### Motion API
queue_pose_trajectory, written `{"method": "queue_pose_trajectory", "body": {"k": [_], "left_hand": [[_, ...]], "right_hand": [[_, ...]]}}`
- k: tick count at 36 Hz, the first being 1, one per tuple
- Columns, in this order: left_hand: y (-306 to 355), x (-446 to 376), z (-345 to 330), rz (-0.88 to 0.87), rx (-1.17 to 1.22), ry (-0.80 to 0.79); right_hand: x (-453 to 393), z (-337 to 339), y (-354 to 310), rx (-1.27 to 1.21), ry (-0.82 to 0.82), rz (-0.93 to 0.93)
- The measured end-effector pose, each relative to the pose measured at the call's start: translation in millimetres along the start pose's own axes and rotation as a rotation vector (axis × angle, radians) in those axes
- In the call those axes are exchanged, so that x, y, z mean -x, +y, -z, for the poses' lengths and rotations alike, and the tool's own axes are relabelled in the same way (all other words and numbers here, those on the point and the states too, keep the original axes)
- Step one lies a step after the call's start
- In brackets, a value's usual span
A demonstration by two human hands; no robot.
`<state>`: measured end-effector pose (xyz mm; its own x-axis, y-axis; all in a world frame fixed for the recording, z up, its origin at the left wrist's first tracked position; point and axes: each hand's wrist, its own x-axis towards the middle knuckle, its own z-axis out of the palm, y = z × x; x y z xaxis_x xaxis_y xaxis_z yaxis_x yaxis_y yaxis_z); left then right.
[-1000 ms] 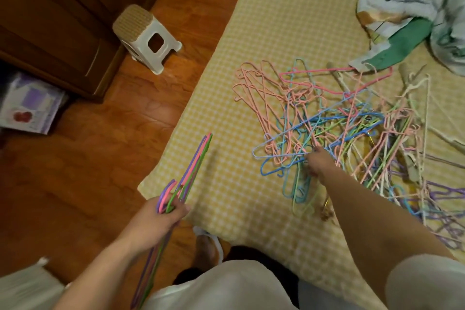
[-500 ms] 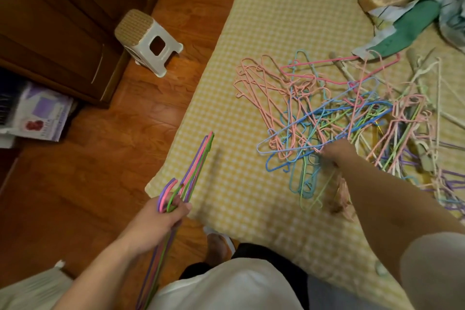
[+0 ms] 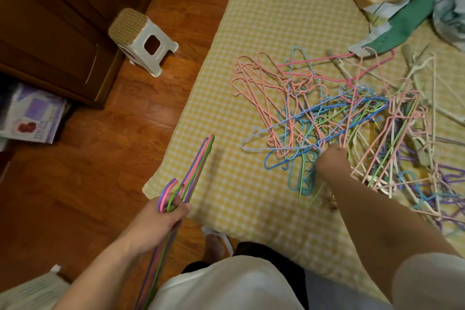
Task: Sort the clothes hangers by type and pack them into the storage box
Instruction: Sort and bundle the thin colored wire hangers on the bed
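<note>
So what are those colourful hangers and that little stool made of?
The hangers in the pile look like thin wire with a smooth coloured coating, judging by their skinny bent outlines; this is hard to confirm. The stool seems to be white moulded plastic with a woven-looking tan top.

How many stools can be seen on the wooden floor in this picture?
1. The stool stands on the wooden floor, beside the dark wooden cabinet, left of the bed. Others may be out of view.

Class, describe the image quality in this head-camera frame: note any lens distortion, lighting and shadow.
Head view: wide-angle lens bows the bed edge; warm, dim indoor light; the held hangers in the left hand cast a soft shadow on the sheet; the cabinet corner is dark.
</note>
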<state>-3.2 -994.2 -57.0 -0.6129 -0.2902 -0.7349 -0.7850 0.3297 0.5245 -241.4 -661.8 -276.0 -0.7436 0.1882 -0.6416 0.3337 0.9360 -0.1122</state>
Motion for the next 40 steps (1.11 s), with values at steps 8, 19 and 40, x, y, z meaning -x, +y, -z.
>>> {"method": "queue_pose_trajectory", "body": {"k": [8,19,40], "left_hand": [[-14,2,-5,0.08,0.033,0.035],[-3,8,-1,0.082,0.134,0.304],[25,27,90,-0.37,0.57,0.097]], "right_hand": [[-16,-5,-1,0.089,-0.06,0.089],[45,7,-38,0.018,0.123,0.382],[297,103,-170,-0.835,-0.218,0.417]]}}
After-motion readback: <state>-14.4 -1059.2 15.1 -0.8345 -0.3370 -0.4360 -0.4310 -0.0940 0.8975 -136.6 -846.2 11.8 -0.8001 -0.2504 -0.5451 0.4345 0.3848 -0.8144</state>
